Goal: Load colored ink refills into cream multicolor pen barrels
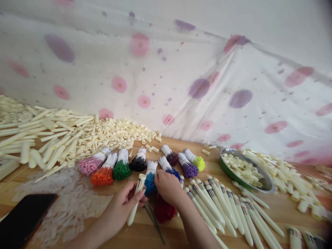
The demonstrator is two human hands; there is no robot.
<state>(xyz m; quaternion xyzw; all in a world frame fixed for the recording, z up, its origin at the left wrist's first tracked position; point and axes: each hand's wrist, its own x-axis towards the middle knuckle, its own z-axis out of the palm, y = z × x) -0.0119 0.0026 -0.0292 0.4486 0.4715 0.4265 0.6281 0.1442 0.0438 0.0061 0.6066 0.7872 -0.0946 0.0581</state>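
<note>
My left hand (124,204) is closed around a cream pen barrel (136,199), held tilted with its open top toward the bundles. My right hand (168,186) is curled, fingers down at the blue refill bundle (150,180); what it pinches is hidden. A fan of colored refill bundles lies ahead: pink (89,165), orange (103,174), green (121,168), black (138,162), purple (188,168), yellow-green (198,160). A red bundle (163,211) lies under my right wrist.
Assembled multicolor pens (223,204) lie in a row to the right. A green-rimmed metal bowl (269,188) holds cream parts. Heaps of cream barrels (38,138) and small clips (121,133) sit at left. A black phone (23,218) and tweezers (155,223) lie near me.
</note>
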